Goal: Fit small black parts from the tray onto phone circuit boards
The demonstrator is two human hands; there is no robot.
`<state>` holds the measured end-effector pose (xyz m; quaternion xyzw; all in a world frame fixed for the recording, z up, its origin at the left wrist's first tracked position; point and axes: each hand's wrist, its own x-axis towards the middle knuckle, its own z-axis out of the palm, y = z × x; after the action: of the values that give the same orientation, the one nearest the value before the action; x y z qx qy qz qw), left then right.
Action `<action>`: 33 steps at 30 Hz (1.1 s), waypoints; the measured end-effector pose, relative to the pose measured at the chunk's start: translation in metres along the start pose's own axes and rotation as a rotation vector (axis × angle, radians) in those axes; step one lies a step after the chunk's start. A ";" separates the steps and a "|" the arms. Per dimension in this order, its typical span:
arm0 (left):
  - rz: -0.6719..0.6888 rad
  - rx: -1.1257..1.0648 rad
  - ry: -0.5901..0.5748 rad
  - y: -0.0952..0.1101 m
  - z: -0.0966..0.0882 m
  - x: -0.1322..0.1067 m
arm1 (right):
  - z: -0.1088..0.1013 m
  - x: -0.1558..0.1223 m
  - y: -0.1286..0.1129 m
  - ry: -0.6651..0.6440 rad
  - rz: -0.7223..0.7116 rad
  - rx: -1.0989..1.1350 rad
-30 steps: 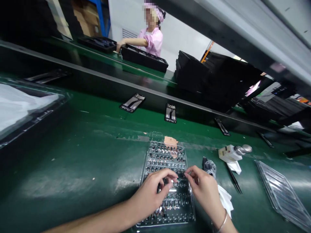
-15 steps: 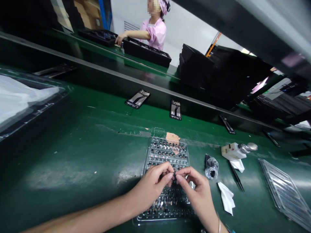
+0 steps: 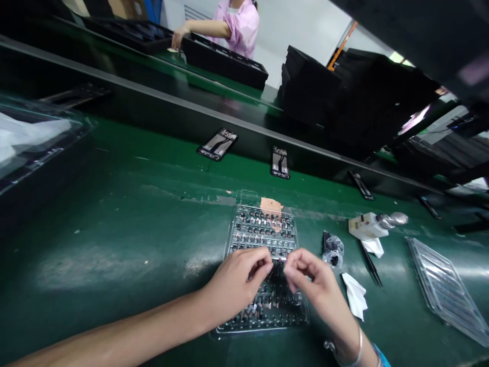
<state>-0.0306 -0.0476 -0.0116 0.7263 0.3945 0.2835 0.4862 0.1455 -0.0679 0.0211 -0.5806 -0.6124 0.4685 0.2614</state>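
Note:
A clear plastic blister tray (image 3: 263,330) lies in front of me, its rows of pockets holding many small dark parts with shiny ends. Over the middle of the tray, my left hand (image 3: 244,275) is closed in a pinch, thumb against the curled fingers. My right hand (image 3: 311,278) hovers at the tray's right side, also pinched, with a small gap between the two hands. Whatever sits between the fingertips of either hand is too small or hidden to make out. Part of the tray is covered by both hands.
Right of the tray are a bagged black item (image 3: 333,252), a white wipe (image 3: 355,295), black tweezers (image 3: 370,264), a white bottle (image 3: 369,226) and stacked clear trays (image 3: 443,285). Phone frames (image 3: 218,144) lie along the back strip. A co-worker (image 3: 239,28) reaches among black trays (image 3: 225,66).
My hands have drawn apart; the right one moved right, away from the left fingertips. The whole view has shifted slightly. Across the bench, the co-worker's hand stays by the black trays.

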 end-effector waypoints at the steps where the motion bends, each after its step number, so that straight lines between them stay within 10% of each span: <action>1: 0.004 -0.014 0.006 0.000 -0.001 0.000 | -0.004 0.000 0.002 0.013 0.033 0.027; 15: 0.080 -0.125 0.067 -0.017 0.004 0.006 | -0.001 -0.001 0.032 0.246 -0.024 -0.739; 23: 0.036 -0.120 0.062 -0.013 0.005 0.001 | -0.048 -0.046 0.043 0.901 -0.112 -0.633; 33: 0.049 -0.126 0.059 -0.014 0.008 0.000 | -0.052 -0.031 0.093 0.727 -0.008 -1.451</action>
<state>-0.0283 -0.0484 -0.0277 0.6949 0.3724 0.3409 0.5121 0.2394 -0.0939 -0.0315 -0.7192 -0.6426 -0.2642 0.0042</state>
